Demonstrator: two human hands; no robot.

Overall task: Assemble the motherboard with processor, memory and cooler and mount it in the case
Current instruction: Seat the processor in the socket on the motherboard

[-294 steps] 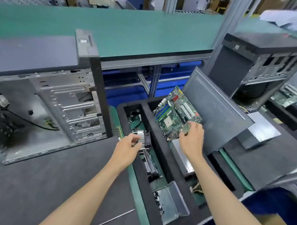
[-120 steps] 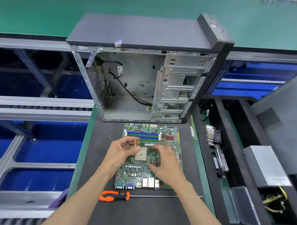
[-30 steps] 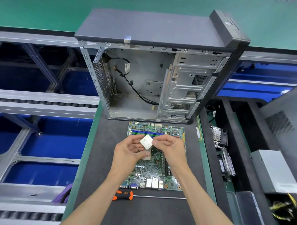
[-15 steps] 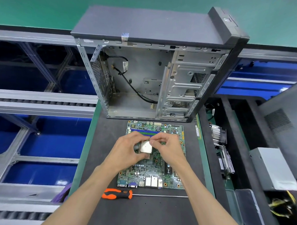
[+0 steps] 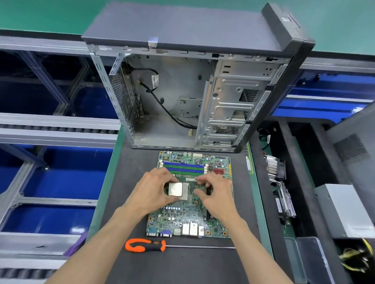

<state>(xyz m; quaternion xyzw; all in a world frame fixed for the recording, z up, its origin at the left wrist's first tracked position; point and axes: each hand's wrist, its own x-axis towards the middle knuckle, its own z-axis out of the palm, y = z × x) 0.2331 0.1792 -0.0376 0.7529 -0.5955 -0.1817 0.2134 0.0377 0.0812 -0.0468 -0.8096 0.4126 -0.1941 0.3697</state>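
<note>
In front of the open case (image 5: pixel 184 94), the motherboard (image 5: pixel 192 215) lies flat on the dark mat. Left hand (image 5: pixel 152 194) pinches the processor (image 5: pixel 175 189) just above the socket (image 5: pixel 184 192), half hidden beneath. Right hand (image 5: pixel 216 196), fingers curled, touches the board; its fingertips' grip is unclear.

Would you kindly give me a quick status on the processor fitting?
Left hand holds processor just left of socket, not seated. Right hand on motherboard at socket's right edge. Nothing blocking socket.
</note>
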